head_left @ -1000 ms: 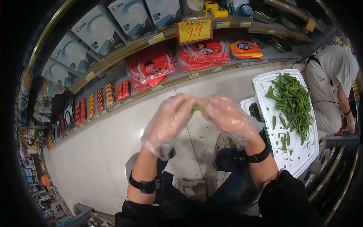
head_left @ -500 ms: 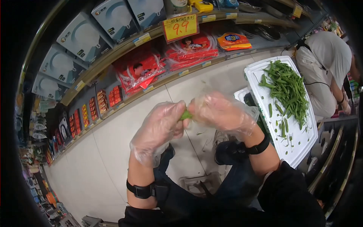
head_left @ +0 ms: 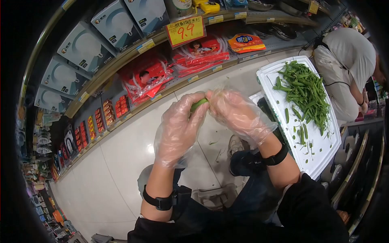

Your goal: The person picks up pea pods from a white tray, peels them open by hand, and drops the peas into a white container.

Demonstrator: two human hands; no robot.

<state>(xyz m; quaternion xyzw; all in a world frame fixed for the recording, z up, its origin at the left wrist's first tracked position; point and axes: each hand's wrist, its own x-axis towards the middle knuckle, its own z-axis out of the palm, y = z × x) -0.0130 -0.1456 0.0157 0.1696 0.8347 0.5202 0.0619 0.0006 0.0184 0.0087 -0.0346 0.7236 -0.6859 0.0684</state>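
My left hand (head_left: 178,127), in a clear plastic glove, pinches a green pea pod (head_left: 199,105) between thumb and fingers. My right hand (head_left: 239,115), gloved the same way, is closed at the pod's right end; its fingertips hide that end. Both hands are in front of me above the tiled floor. To the right, a white tray (head_left: 322,164) carries a heap of green pea pods (head_left: 306,89), with some loose pods and small scraps nearer its front edge.
Shelves with boxed lights (head_left: 83,46), red packages (head_left: 146,77) and a yellow price sign (head_left: 185,31) run along the front and left. A person in light clothes (head_left: 344,60) bends beyond the tray. Below my hands are my legs and a grey plastic stool (head_left: 214,196).
My left hand has risen and turned more upright, so more of the pod shows. My right hand has shifted slightly up and stays at the pod's end.
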